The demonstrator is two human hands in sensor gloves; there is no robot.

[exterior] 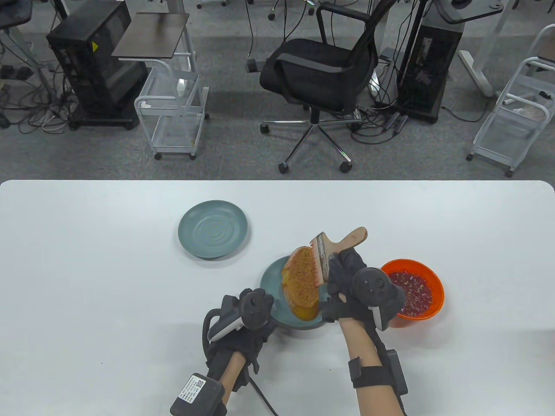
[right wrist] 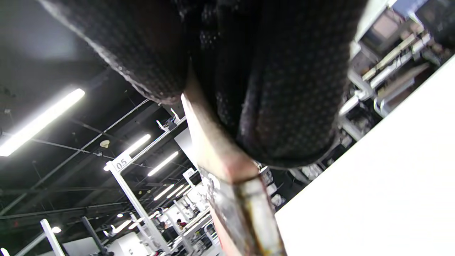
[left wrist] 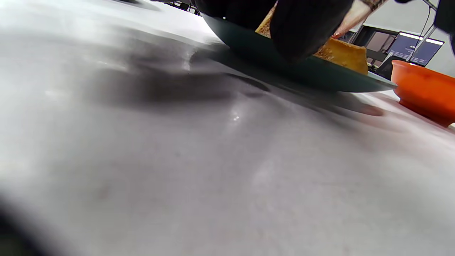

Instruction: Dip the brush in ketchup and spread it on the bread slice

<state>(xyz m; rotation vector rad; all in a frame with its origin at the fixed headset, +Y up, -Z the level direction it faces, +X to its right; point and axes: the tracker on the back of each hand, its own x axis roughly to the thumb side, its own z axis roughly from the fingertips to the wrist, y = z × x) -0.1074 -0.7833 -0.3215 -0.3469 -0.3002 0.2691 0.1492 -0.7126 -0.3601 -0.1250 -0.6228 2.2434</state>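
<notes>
My right hand grips the brush by its wooden handle, fingers curled round it, bristles turned leftward against the top edge of the bread. The bread stands tilted on the plate just left of that hand, between both hands. My left hand is at the plate's near-left rim; I cannot tell whether its fingers hold the bread or the plate. The ketchup bowl sits just right of my right hand. A second plate lies well beyond my left hand.
</notes>
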